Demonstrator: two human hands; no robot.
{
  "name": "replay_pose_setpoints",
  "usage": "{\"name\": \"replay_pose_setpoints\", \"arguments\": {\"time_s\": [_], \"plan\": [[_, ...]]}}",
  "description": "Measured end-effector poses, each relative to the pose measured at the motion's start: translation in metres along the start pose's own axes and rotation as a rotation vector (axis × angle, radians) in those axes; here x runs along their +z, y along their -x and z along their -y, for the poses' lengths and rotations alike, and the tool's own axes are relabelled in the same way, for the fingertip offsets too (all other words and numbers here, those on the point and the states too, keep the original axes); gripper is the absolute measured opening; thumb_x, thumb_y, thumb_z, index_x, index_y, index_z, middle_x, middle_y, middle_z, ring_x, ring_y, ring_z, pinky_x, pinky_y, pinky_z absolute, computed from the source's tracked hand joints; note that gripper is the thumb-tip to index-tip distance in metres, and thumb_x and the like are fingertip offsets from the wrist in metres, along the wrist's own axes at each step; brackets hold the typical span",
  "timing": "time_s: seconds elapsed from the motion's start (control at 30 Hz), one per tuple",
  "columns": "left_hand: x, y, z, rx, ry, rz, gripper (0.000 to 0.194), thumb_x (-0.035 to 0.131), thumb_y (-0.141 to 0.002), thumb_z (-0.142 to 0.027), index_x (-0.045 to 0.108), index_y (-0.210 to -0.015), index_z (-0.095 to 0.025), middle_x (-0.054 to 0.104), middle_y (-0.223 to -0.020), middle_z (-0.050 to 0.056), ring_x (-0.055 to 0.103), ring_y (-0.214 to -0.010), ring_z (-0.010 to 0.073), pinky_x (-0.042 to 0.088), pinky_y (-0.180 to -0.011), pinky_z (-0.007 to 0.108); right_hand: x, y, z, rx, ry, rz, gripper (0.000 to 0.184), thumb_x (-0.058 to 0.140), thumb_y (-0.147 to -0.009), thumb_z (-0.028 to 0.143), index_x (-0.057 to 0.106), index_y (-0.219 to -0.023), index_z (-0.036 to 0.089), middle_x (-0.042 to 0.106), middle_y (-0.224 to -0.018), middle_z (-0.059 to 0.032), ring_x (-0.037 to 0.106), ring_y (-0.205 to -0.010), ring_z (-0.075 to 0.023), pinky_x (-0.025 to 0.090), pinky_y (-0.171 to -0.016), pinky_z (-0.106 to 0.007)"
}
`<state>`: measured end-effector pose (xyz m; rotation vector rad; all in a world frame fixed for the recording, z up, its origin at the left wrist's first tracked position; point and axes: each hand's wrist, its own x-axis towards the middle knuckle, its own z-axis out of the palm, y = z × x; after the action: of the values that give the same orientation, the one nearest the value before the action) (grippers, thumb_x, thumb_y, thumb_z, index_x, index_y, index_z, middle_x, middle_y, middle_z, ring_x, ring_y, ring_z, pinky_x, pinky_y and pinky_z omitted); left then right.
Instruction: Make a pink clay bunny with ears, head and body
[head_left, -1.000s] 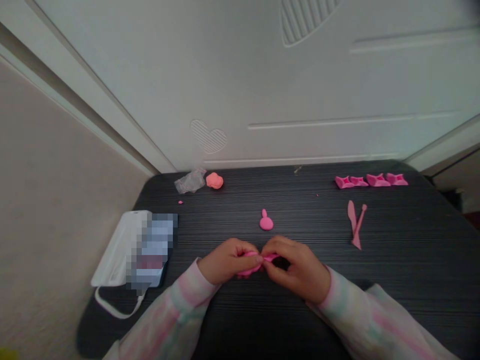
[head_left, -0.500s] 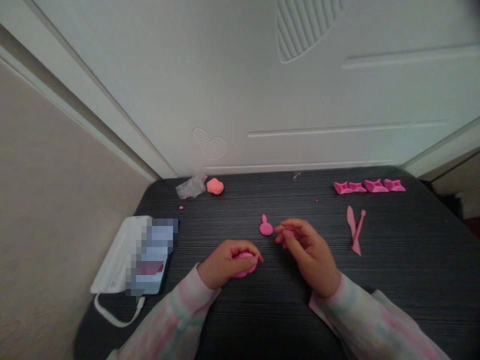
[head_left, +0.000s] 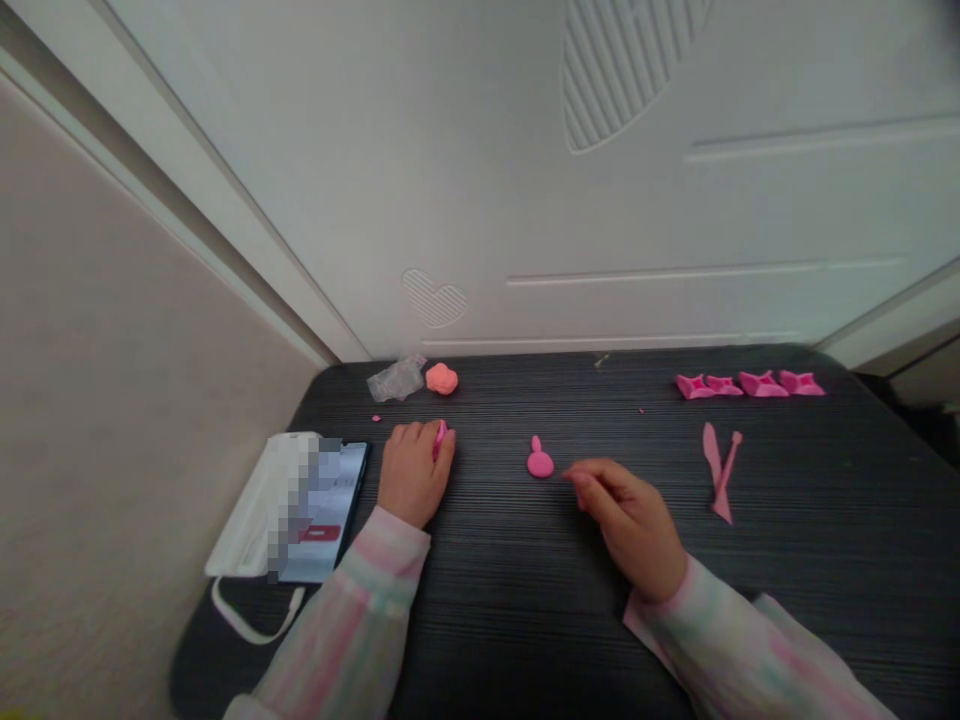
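Observation:
My left hand [head_left: 414, 470] is closed around a lump of pink modelling clay [head_left: 440, 438], resting near the tabletop at the left; only an edge of the clay shows by the thumb. My right hand [head_left: 630, 520] is pinched, fingertips together, just right of the flat pink clay shape [head_left: 540, 463]. That shape is a round disc with one small oval piece touching its top. Whatever the right fingers hold is hidden, though a bit of pink showed there earlier.
A peach clay lump [head_left: 442, 379] lies at the back beside a crumpled clear wrapper [head_left: 396, 379]. Pink modelling tools [head_left: 721, 480] lie crossed at right, below several pink star-shaped pieces [head_left: 763, 384]. A phone [head_left: 330, 540] and a white case with a strap [head_left: 251, 520] are at left.
My left hand has moved left and away from me with the pink clay, turning palm down. My right hand stays near the disc, its fingers now closed tighter. The view has shifted slightly.

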<state>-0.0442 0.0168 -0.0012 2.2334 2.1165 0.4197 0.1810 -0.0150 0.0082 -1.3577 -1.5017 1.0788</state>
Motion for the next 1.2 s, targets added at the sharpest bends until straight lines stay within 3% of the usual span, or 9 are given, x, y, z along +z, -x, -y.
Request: {"name": "replay_pose_setpoints", "arguments": {"time_s": [0.07,0.17,0.37,0.63,0.7,0.8,0.9,1.03,1.2], "plan": [[0.001,0.0,0.0,-0.011,-0.005,-0.023,0.039,0.033,-0.084,-0.038,0.059,-0.097,-0.012,0.062,-0.089,0.011,0.052,-0.087,0.0234,0.04,-0.081,0.038,-0.002,0.0,-0.001,-0.078,0.062,-0.015,0.029,0.039,-0.083,0.037,0.061,-0.076,0.02,0.047,-0.054,0.0016,0.05,-0.056,-0.0123,0.042,-0.056,-0.025],[0.001,0.0,0.0,-0.062,0.01,-0.061,0.041,0.033,-0.084,-0.04,0.058,-0.101,-0.012,0.061,-0.095,0.012,0.051,-0.091,0.025,0.04,-0.082,0.04,-0.001,0.001,-0.002,-0.149,0.054,-0.006,0.034,0.03,-0.088,0.034,0.061,-0.096,0.022,0.051,-0.066,-0.0011,0.052,-0.066,-0.0138,0.044,-0.066,-0.029],[0.001,-0.001,0.001,-0.132,0.089,-0.106,0.046,0.031,-0.084,-0.041,0.051,-0.111,-0.009,0.059,-0.103,0.014,0.052,-0.094,0.0261,0.04,-0.082,0.041,0.005,0.0,-0.003,-0.193,0.095,0.02,0.032,0.041,-0.084,0.028,0.053,-0.114,0.022,0.057,-0.086,-0.0046,0.054,-0.082,-0.0146,0.045,-0.078,-0.032],[-0.007,0.017,-0.015,0.1,0.346,-0.564,0.025,0.04,-0.081,-0.024,0.055,-0.097,-0.013,0.06,-0.094,0.01,0.053,-0.091,0.0196,0.04,-0.084,0.037,0.009,0.0,-0.005,-0.034,-0.225,-0.106,0.028,0.061,-0.072,0.028,0.052,-0.098,0.022,0.067,-0.088,-0.0034,0.062,-0.084,-0.0144,0.047,-0.083,-0.034],[-0.009,0.028,-0.032,0.17,0.559,-0.471,0.021,0.04,-0.081,-0.02,0.055,-0.095,-0.015,0.061,-0.088,0.007,0.055,-0.082,0.0155,0.043,-0.075,0.03,0.01,0.001,-0.001,-0.001,-0.272,-0.095,0.024,0.061,-0.072,0.029,0.053,-0.093,0.021,0.068,-0.086,-0.0034,0.064,-0.083,-0.015,0.049,-0.08,-0.033],[-0.01,0.041,-0.057,0.233,0.773,-0.157,0.019,0.041,-0.082,-0.019,0.057,-0.089,-0.015,0.061,-0.082,0.006,0.056,-0.078,0.0133,0.044,-0.071,0.025,0.008,0.001,0.005,0.015,-0.251,-0.064,0.02,0.056,-0.076,0.031,0.055,-0.092,0.02,0.069,-0.084,-0.0044,0.065,-0.082,-0.0158,0.051,-0.078,-0.032],[-0.009,0.047,-0.07,0.177,0.933,0.07,0.023,0.039,-0.084,-0.024,0.059,-0.088,-0.015,0.06,-0.078,0.005,0.055,-0.073,0.0124,0.043,-0.068,0.025,0.006,0.001,0.006,-0.031,-0.112,-0.062,0.021,0.046,-0.082,0.033,0.055,-0.096,0.02,0.069,-0.084,-0.0052,0.065,-0.077,-0.0153,0.051,-0.077,-0.032],[-0.005,0.047,-0.069,0.031,1.066,0.184,0.029,0.037,-0.084,-0.032,0.06,-0.089,-0.015,0.059,-0.076,0.004,0.053,-0.067,0.0118,0.042,-0.064,0.024,0.006,0.004,0.005,-0.088,0.02,-0.051,0.02,0.041,-0.084,0.033,0.054,-0.083,0.019,0.065,-0.064,-0.001,0.061,-0.06,-0.0122,0.049,-0.061,-0.025],[-0.002,0.045,-0.064,-0.039,1.151,0.216,0.032,0.037,-0.084,-0.036,0.06,-0.087,-0.015,0.057,-0.074,0.003,0.051,-0.063,0.0107,0.041,-0.063,0.024,0.009,0.007,0.003,-0.054,0.083,-0.108,0.025,0.063,-0.067,0.037,0.046,-0.065,0.02,0.055,-0.055,0.0031,0.053,-0.051,-0.0105,0.042,-0.048,-0.021]]}}
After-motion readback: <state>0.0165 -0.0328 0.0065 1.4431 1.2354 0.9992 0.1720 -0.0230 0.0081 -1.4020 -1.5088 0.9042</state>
